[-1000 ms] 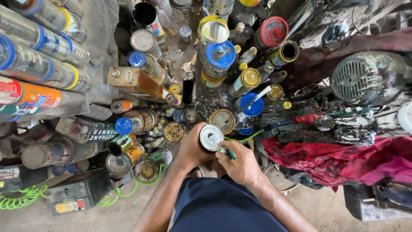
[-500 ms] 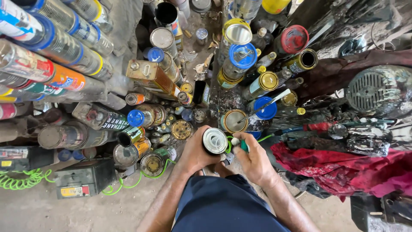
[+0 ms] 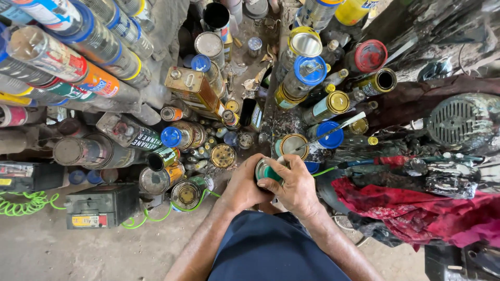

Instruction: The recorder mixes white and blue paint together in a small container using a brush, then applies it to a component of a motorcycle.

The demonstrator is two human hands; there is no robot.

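A black battery box (image 3: 101, 205) sits far left of the small round tin (image 3: 266, 170), with a green curly hose (image 3: 23, 204) beside it. The left hand (image 3: 242, 187) curls around the tin's left side and holds it tight, its arm coming up from below. The tin sits between both hands, just above the person's blue lap. The right hand (image 3: 294, 184) lies over the tin's top and right side, fingers bent and closed on it. A red cloth (image 3: 411, 208) lies far right of the tin.
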